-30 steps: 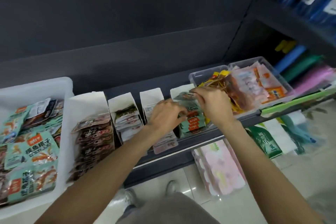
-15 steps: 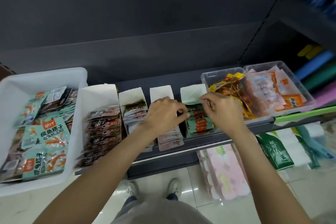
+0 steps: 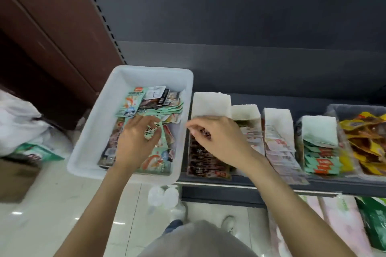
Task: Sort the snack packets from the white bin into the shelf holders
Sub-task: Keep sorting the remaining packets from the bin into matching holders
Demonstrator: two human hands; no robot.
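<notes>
Snack packets (image 3: 144, 110) lie heaped in the white bin (image 3: 98, 115), which sits at the left end of the shelf (image 3: 240, 182), just beside the row of white card holders. Both hands have left the green-packet holder (image 3: 319, 144), where a second ago they were tucking a packet in among the others; that packet now looks filed, so one round of sorting seems finished and the next is starting.

The left hand (image 3: 135, 142) is down inside the bin, fingers spread and bent over a teal packet (image 3: 155, 150) near the middle of the heap. It is touching the packet, with fingertips curling at its printed face, but whether it has a real hold yet I cannot tell. The right hand (image 3: 219, 140) hovers over the widest holder (image 3: 208, 131), the one with dark brown packets, right next to the bin. Its fingers are loosely curled with thumb and forefinger near each other, and nothing shows between them, so it looks empty.

Compared with the earlier frames, the view has swung left: the bin now sits near the middle, a brown panel and a white bag (image 3: 18, 123) on the floor have appeared, and the clear tub (image 3: 353, 110) of yellow packets is pushed to the right edge. Plenty of packets remain in the bin, so by my judgement the task is far from done.
</notes>
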